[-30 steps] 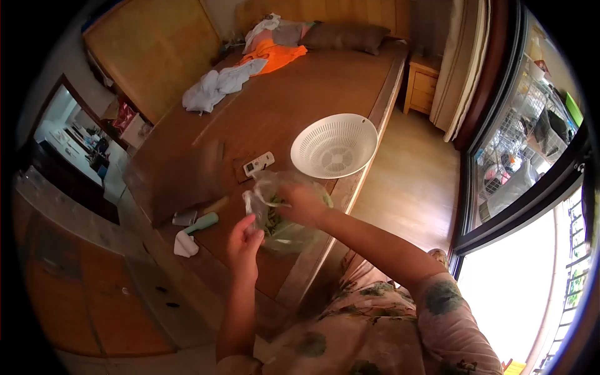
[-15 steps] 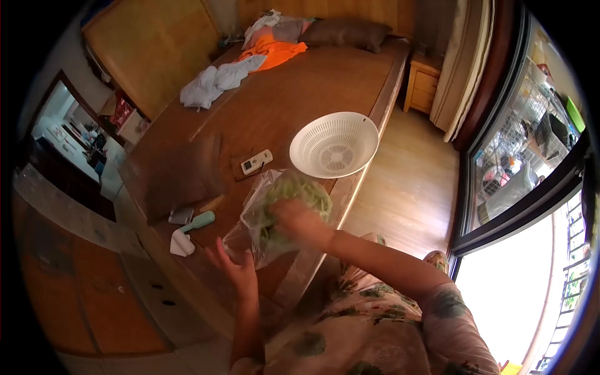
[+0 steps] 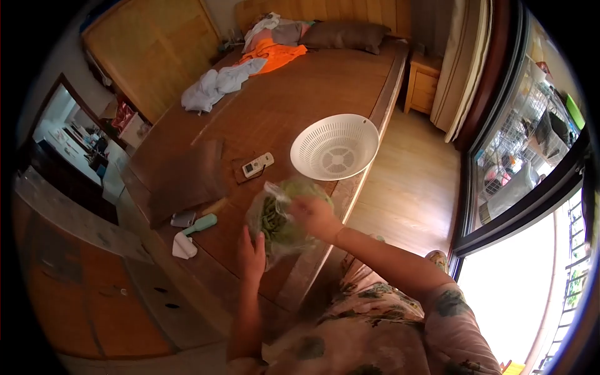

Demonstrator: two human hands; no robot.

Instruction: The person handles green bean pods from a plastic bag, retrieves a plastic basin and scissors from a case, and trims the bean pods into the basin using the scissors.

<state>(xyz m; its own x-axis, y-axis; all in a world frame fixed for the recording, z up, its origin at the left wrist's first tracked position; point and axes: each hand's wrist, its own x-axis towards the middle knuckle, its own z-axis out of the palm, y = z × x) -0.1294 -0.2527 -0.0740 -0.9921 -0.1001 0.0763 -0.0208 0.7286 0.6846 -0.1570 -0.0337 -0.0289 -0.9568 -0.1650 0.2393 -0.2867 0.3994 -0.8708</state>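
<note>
A clear plastic bag (image 3: 289, 249) full of green bean pods (image 3: 270, 220) sits on the near edge of the bed. My left hand (image 3: 252, 255) rests against the bag's left side, its fingers stretched up and thumb apart. Over the top of the bag, my right hand (image 3: 312, 215) is closed on the gathered plastic; its fingertips are slightly blurred. Just beyond the bag stands a white plastic colander (image 3: 335, 147) with slotted walls and nothing in it.
A remote control (image 3: 257, 165) lies on the brown bed mat (image 3: 275, 100). To the left are a dark cushion (image 3: 190, 178), a mint-green handled item (image 3: 203, 223) and a crumpled white tissue (image 3: 184, 246). Clothes (image 3: 215, 86) and a pillow (image 3: 345, 36) lie farther back.
My left hand has moved up against the bag's side. My right hand has shifted slightly right and now grips plastic. The bag's mouth has drawn in, and the pods show more clearly.
</note>
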